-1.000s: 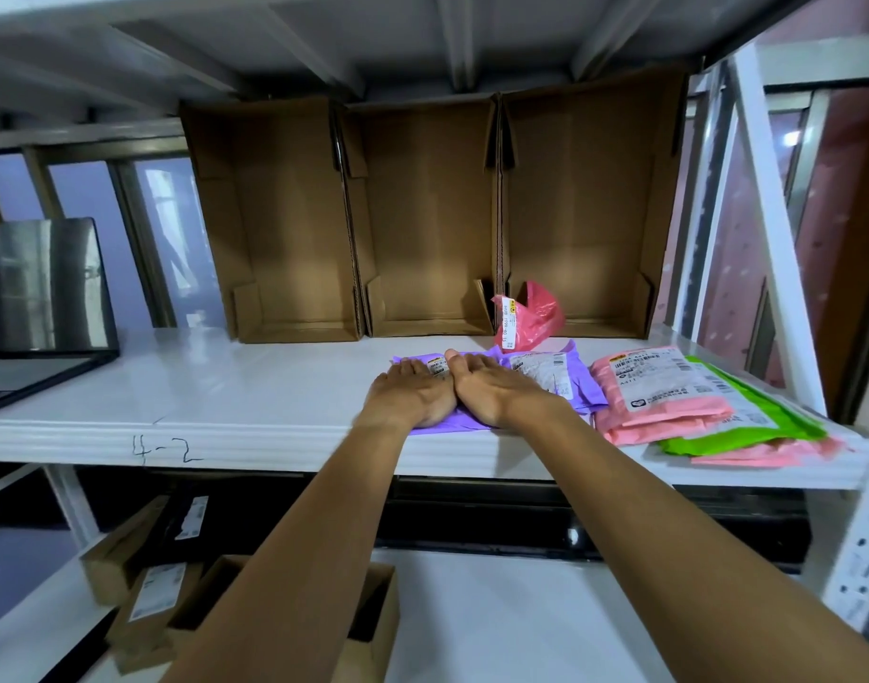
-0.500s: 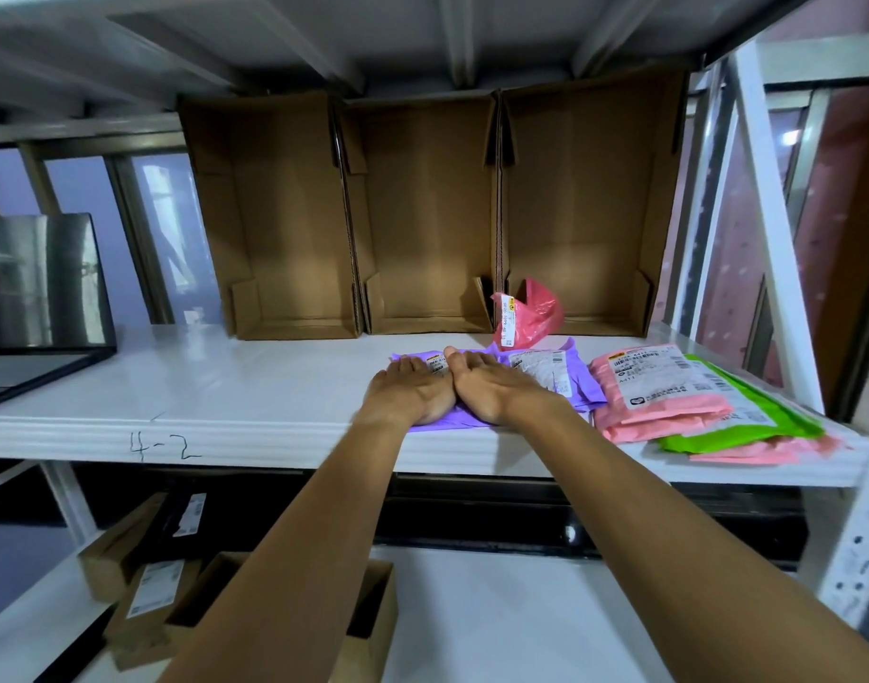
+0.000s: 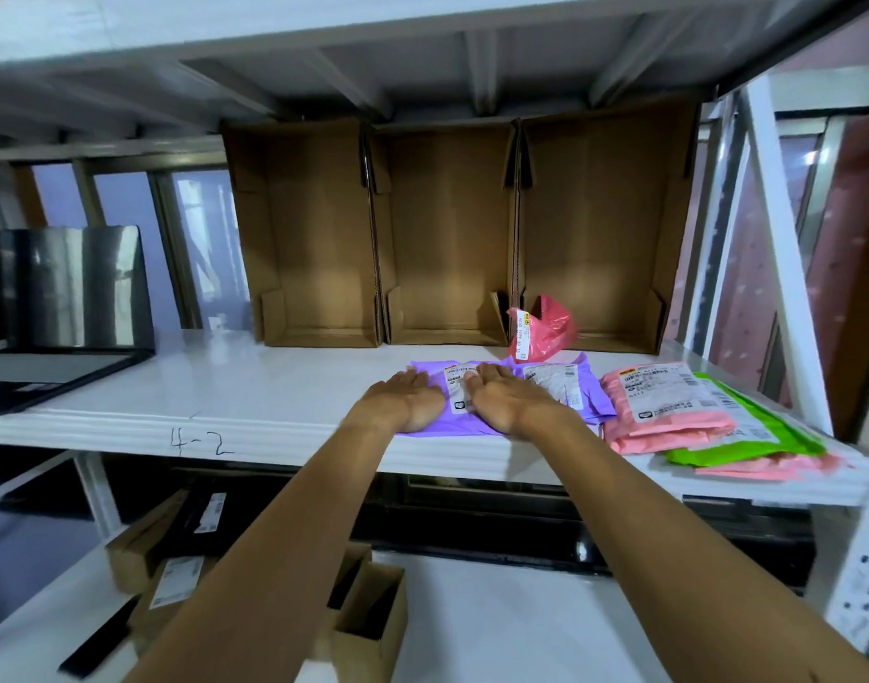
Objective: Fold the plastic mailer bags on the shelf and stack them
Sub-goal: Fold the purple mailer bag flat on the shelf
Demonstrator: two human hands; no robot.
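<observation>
A purple mailer bag (image 3: pixel 472 425) with a white label lies flat near the front edge of the white shelf (image 3: pixel 255 386). My left hand (image 3: pixel 407 399) and my right hand (image 3: pixel 509 399) press on it palms down, fingers straight, a small gap between them showing the label. A second purple mailer (image 3: pixel 588 386) lies under it to the right. Further right is a stack of folded mailers: pink (image 3: pixel 664 411) on top, green (image 3: pixel 767 436) beneath, more pink at the bottom. A crumpled red bag (image 3: pixel 546 330) stands behind.
Three open cardboard boxes (image 3: pixel 447 239) stand on end along the back of the shelf. An open laptop (image 3: pixel 58 313) sits at the left. A white upright post (image 3: pixel 787 268) bounds the right side. Small cardboard boxes (image 3: pixel 368 618) lie on the lower shelf.
My hands have slid slightly apart on the purple mailer, uncovering its label between them. Nothing else has moved.
</observation>
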